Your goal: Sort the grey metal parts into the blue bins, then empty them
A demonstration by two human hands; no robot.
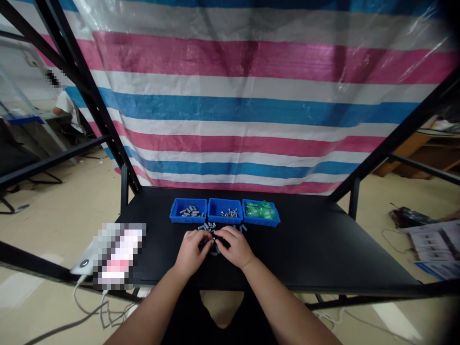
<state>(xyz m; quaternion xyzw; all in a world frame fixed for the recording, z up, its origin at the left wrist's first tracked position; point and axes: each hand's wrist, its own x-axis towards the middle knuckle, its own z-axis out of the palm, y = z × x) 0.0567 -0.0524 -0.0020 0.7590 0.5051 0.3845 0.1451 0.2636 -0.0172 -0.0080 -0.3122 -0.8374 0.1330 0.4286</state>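
Over the black table, my left hand and my right hand meet with fingertips close together. The fingers of both hands are curled into a pinch, and whatever lies between them is too small and hidden to name. Just beyond the fingertips is a loose pile of small grey and silvery cylindrical pieces. A few more dark grey pieces lie past my right hand, and others show under my fingers.
Three blue bins stand in a row behind my hands: a left bin with grey cylinders, a middle bin with small shiny metal pieces, a right bin with green plastic packets. A pixelated device with cables sits at left. Striped sheeting hangs behind.
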